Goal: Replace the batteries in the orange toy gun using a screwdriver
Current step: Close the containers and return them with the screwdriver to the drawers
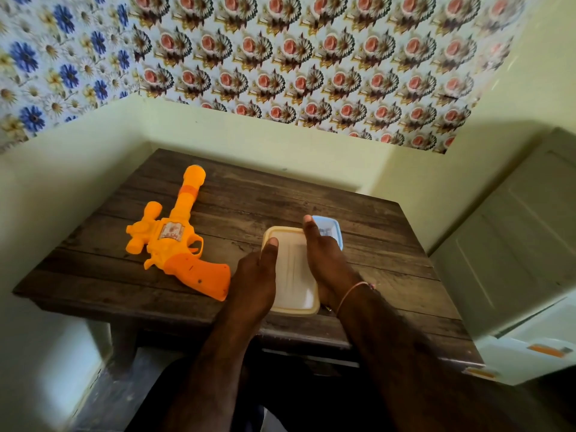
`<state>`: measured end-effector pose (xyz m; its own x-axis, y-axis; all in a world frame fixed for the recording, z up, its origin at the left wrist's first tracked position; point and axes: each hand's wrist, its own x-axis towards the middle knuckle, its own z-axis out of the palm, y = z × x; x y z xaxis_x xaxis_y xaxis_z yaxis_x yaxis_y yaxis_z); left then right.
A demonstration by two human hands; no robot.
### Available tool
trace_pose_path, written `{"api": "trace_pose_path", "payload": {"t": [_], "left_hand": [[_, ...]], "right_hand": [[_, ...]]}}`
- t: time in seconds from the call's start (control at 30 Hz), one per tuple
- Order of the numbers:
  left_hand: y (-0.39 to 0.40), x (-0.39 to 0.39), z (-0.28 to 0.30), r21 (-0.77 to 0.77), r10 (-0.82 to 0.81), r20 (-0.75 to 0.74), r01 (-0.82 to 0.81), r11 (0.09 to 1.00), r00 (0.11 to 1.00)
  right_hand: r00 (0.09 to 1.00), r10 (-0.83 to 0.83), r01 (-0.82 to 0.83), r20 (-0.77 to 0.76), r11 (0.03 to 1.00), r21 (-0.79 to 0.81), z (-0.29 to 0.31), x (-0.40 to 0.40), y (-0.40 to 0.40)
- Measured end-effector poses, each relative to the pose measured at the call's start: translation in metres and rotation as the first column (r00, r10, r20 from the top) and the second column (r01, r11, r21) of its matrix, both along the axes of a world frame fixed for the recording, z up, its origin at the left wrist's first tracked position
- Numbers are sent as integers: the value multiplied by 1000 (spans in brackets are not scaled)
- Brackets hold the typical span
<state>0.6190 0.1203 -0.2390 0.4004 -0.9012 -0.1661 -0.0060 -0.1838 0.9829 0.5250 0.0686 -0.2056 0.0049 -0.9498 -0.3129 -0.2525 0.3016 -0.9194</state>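
Observation:
An orange toy gun (177, 238) lies on its side on the left half of a dark wooden table (280, 198), barrel pointing away from me. Near the front middle sits a cream rectangular plastic box (293, 269) with its lid on. My left hand (255, 275) grips the box's left side, thumb resting on the lid. My right hand (327, 260) grips its right side, thumb stretched along the lid's edge. Behind my right hand stands a small blue tray (330, 229) with something inside that I cannot make out. No screwdriver or batteries are visible.
The table stands in a corner, with pale walls close on the left and at the back under flowered wallpaper. A pale cabinet door (514, 238) is at the right. A white box (523, 357) with orange marks sits by the table's right front corner.

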Motion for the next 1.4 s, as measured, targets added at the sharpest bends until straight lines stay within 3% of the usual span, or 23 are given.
{"api": "trace_pose_path", "payload": {"t": [0.13, 0.3, 0.4, 0.53, 0.67, 0.9, 1.07, 1.17, 1.4], "left_hand": [[1, -1, 0, 24, -2, 29, 2, 1000, 1000], [2, 3, 4, -1, -18, 48, 18, 1000, 999], [4, 5, 5, -14, -50, 31, 50, 999, 998], [4, 3, 5, -10, -62, 16, 62, 998, 998], [3, 4, 3, -13, -56, 57, 57, 998, 997], [2, 4, -4, 27, -65, 63, 63, 998, 996], [-4, 7, 3, 58, 58, 94, -64, 996, 994], [-11, 11, -3, 109, 98, 118, -111, 988, 988], [-7, 3, -3, 80, 96, 131, -107, 991, 987]], "right_hand": [[1000, 22, -22, 6, 999, -24, -3, -2, 1], [995, 50, -62, -92, 989, -137, -1, -5, -2], [954, 107, -183, -280, 949, -258, 7, -4, -8], [895, 159, -285, -417, 923, -260, 8, 1, -15], [934, 214, -270, -287, 948, -171, 4, -1, -20], [976, 140, -166, -165, 974, -157, -7, -2, -15], [989, 119, -105, 93, 983, -149, -17, -6, 9], [999, 44, -44, -5, 979, -198, -35, -2, 34], [997, -64, 53, -33, 962, -268, -47, 2, 52]]}}
